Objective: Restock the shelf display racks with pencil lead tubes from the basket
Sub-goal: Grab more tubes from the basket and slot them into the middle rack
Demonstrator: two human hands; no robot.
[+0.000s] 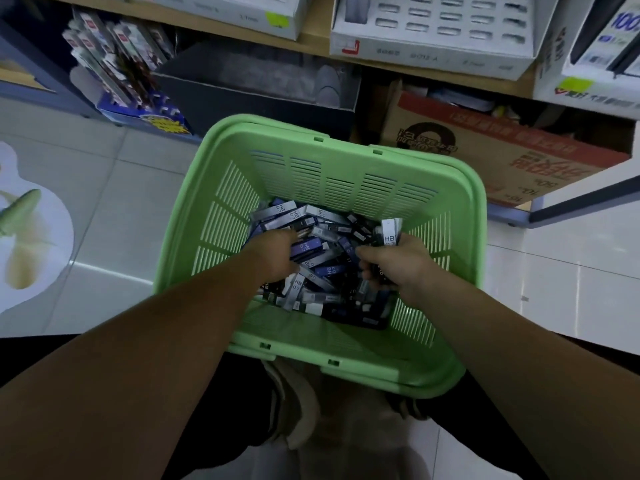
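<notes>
a: looking at the centre of the frame, both hands are inside the green basket (346, 161). the right hand (394, 261) is closed around a bundle of lead tubes (390, 233).

b: and the left hand (277, 254)?

a: it digs in the loose pile of tubes (322, 271); i cannot tell its grip. a too full fist may drop tubes before the white rack (446, 22), upper right.

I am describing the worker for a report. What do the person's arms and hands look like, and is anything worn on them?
Both arms are bare as far as the view shows: no sleeves, gloves, watch or bracelet. The left hand and the right hand also show no rings, though most fingers are hidden among the tubes. No markings are visible on either forearm.
</notes>
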